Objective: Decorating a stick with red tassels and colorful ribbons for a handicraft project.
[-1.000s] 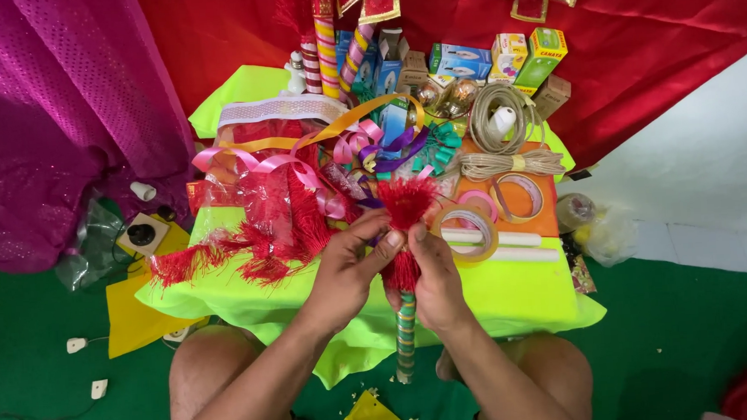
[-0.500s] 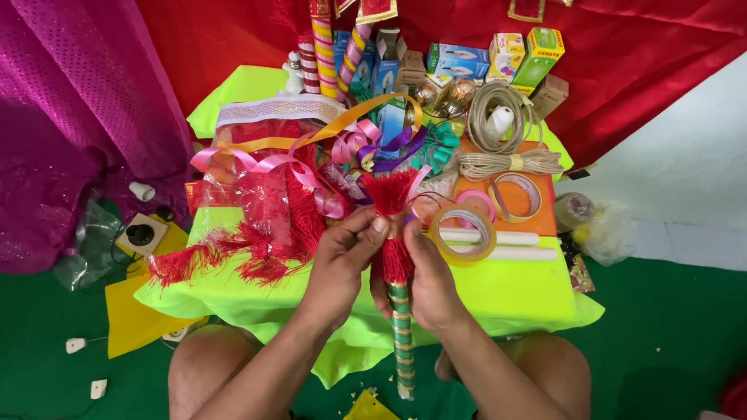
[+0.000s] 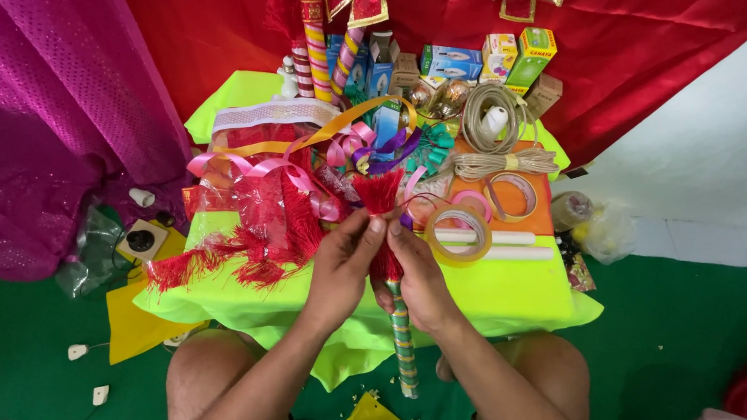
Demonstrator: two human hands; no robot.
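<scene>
Green table (image 3: 515, 301): both hands' fingers (image 3: 373, 229) pinch red tassel (image 3: 379, 193) (stick (image 3: 404, 345) below).

A home craft corner: ribbons (image 3: 303, 167), tape rolls (image 3: 458, 235), fabric backdrops (image 3: 637, 43).

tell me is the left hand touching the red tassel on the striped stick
Touching. The head view shows the left hand with its fingertips pinched on the base of the red tassel, right against the right hand, which wraps the striped stick below it.
</scene>
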